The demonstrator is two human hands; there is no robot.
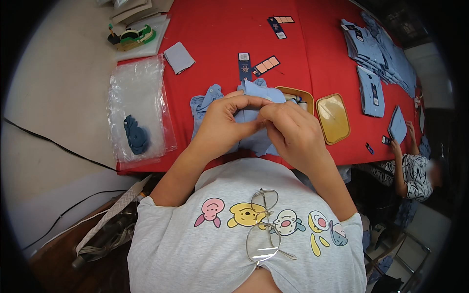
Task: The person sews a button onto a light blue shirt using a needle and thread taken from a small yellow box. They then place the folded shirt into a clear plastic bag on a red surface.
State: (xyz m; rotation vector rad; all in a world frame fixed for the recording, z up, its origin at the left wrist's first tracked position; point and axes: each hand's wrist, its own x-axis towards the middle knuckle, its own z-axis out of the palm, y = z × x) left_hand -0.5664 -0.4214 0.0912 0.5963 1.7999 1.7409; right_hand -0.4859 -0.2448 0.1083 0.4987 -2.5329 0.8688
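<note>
Above a light blue folded garment (260, 90) my two hands meet at the fingertips. My left hand (227, 119) is closed, its thumb and forefinger pinched toward my right hand. My right hand (293, 129) is also closed in a pinch. Whatever lies between the fingertips is too small or too hidden to make out. The garment rests on the red table close to my body, partly covered by my hands. Just beyond it lie a dark blue hang tag (244, 66) and a strip of peach-coloured labels (266, 65).
An open yellow tin (305, 95) with small items stands beside its lid (333, 118). Clear plastic bags (139, 93) lie left, under a dark blue bundle (136, 136). A tape dispenser (137, 38) sits behind. Folded shirts (364, 46) and another person (413, 171) are at right.
</note>
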